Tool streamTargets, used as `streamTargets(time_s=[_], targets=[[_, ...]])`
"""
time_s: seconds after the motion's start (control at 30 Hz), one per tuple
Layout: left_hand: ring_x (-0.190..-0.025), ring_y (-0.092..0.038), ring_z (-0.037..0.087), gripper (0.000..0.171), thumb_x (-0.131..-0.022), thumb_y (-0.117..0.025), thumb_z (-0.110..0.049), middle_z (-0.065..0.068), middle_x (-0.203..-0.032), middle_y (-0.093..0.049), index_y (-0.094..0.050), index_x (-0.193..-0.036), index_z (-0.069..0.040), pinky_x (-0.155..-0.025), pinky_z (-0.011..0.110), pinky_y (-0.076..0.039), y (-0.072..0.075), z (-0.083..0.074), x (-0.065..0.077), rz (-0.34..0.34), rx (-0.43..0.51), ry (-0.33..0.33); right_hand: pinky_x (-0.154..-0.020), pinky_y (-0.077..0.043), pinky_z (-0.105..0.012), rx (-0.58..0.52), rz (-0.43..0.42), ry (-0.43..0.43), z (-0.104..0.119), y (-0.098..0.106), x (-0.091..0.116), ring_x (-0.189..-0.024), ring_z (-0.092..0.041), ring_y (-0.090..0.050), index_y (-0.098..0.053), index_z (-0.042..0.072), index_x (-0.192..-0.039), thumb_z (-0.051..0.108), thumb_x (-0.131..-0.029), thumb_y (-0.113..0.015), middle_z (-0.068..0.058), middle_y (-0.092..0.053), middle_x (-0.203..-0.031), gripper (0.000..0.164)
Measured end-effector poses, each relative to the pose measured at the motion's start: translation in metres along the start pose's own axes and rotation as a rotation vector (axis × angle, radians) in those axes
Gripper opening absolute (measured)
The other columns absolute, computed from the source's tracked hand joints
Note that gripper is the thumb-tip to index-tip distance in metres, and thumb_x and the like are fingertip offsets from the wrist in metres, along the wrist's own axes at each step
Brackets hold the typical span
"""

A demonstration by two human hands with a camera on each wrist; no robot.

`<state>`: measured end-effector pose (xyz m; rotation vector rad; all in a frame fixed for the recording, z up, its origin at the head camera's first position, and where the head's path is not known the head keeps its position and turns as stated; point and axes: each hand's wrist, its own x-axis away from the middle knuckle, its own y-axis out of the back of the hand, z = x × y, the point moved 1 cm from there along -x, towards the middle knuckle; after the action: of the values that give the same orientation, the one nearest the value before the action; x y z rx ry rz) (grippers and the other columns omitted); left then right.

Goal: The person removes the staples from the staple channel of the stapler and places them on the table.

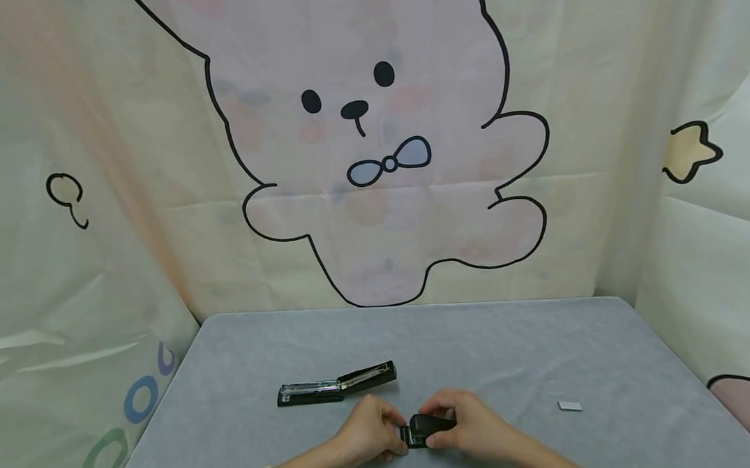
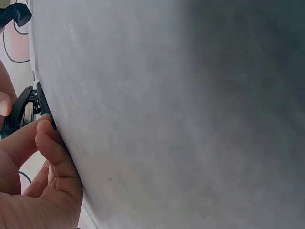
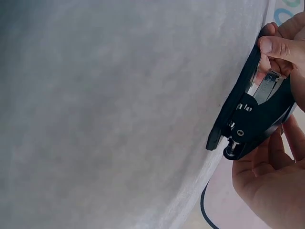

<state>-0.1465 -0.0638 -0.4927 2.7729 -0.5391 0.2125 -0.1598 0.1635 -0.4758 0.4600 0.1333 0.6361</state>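
Both hands hold a black stapler (image 1: 424,426) near the table's front edge. Its top arm stands raised from the base, and a metal magazine (image 3: 269,87) shows between them in the right wrist view. My left hand (image 1: 371,429) pinches the front end of the base between thumb and fingers. From the other side, my right hand (image 1: 474,424) grips the raised arm. Behind the left hand lies a second black stapler (image 1: 313,399), unfolded flat with its metal magazine exposed.
A small pale, flat strip (image 1: 570,406) lies on the grey table cover (image 1: 480,348) to the right. Printed cloth curtains (image 1: 226,268) hang behind the table and along both sides.
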Motion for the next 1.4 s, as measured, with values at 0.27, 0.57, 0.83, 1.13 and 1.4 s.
streamTargets(time_s=[0.27, 0.57, 0.83, 1.13, 1.4], targets=[[-0.04, -0.052, 0.006, 0.03, -0.066, -0.085, 0.019, 0.001, -0.051, -0.06, -0.076, -0.084, -0.002, -0.04, 0.019, -0.042, 0.0, 0.0, 0.0, 0.002, -0.008, 0.014, -0.071, -0.05, -0.025, 0.008, -0.002, -0.009, 0.002, 0.0, 0.0, -0.085, -0.009, -0.062, -0.075, 0.013, -0.11, 0.01, -0.085, -0.087, 0.002, -0.069, -0.102, 0.028], [-0.04, -0.052, 0.007, 0.03, -0.063, -0.085, 0.019, 0.003, -0.054, -0.063, -0.077, -0.082, -0.002, -0.041, 0.022, -0.046, -0.001, 0.0, 0.0, -0.03, -0.024, 0.011, -0.072, -0.05, -0.027, 0.064, -0.057, 0.007, 0.011, 0.01, 0.006, -0.085, -0.007, -0.062, -0.075, 0.014, -0.108, 0.013, -0.084, -0.088, 0.007, -0.07, -0.098, 0.027], [-0.04, -0.052, 0.006, 0.029, -0.064, -0.085, 0.02, 0.004, -0.055, -0.064, -0.077, -0.081, -0.002, -0.041, 0.021, -0.045, -0.002, -0.003, 0.001, -0.035, -0.028, 0.03, -0.077, -0.048, -0.032, 0.045, -0.078, -0.048, 0.014, 0.024, 0.018, -0.091, -0.013, -0.06, -0.075, 0.014, -0.113, 0.018, -0.085, -0.088, 0.004, -0.07, -0.103, 0.031], [-0.04, -0.051, 0.006, 0.029, -0.063, -0.084, 0.021, 0.004, -0.059, -0.065, -0.077, -0.08, -0.002, -0.04, 0.019, -0.042, -0.003, -0.004, 0.001, -0.04, -0.043, 0.035, -0.079, -0.05, -0.033, 0.025, -0.099, -0.075, 0.014, 0.039, 0.033, -0.091, -0.022, -0.062, -0.074, 0.006, -0.116, 0.016, -0.086, -0.086, 0.0, -0.071, -0.102, 0.035], [-0.041, -0.051, 0.005, 0.028, -0.064, -0.084, 0.021, 0.005, -0.064, -0.068, -0.078, -0.08, -0.002, -0.041, 0.019, -0.043, -0.002, -0.006, 0.002, -0.03, -0.042, 0.064, -0.074, -0.055, -0.03, -0.029, -0.114, -0.113, 0.006, 0.052, 0.046, -0.086, -0.016, -0.064, -0.07, -0.003, -0.121, 0.014, -0.085, -0.087, -0.009, -0.07, -0.105, 0.043]])
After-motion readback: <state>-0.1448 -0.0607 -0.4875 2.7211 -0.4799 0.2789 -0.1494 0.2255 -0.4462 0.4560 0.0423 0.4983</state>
